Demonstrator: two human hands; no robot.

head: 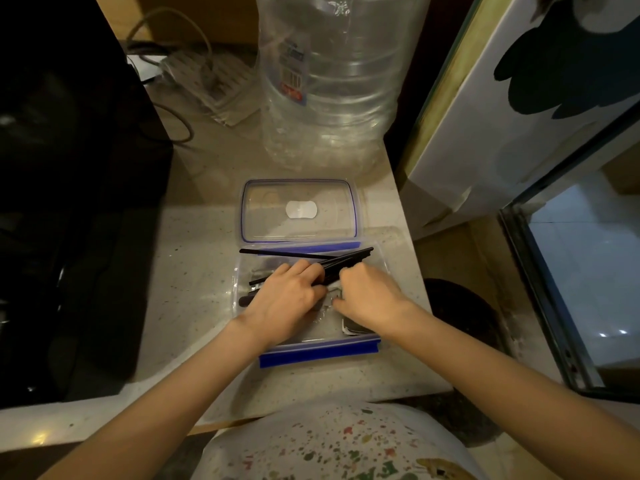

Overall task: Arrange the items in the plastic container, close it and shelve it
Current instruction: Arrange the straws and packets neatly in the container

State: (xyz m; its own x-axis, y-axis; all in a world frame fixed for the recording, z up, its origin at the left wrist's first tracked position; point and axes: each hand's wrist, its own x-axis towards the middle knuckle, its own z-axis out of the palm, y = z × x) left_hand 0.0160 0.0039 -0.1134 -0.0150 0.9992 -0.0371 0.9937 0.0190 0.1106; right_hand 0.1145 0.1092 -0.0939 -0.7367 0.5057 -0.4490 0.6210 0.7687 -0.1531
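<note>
A clear plastic container (242,271) with blue clips stands open on the pale counter, its blue front clip (318,353) facing me. Its clear lid (299,211), edged in blue, lies flat just behind it. Both hands are inside the container. My left hand (287,299) and my right hand (367,296) are closed together on a bundle of thin black sticks (349,259) that angle up toward the back right corner. One more black stick (277,252) lies along the back wall. A dark flat item (353,329) sits under my right wrist, mostly hidden.
A large clear water bottle (332,81) stands right behind the lid. A white power strip with cables (204,81) lies at the back left. A black bulky object (69,202) fills the left side. The counter ends at the right (426,299), beside a white appliance (519,116).
</note>
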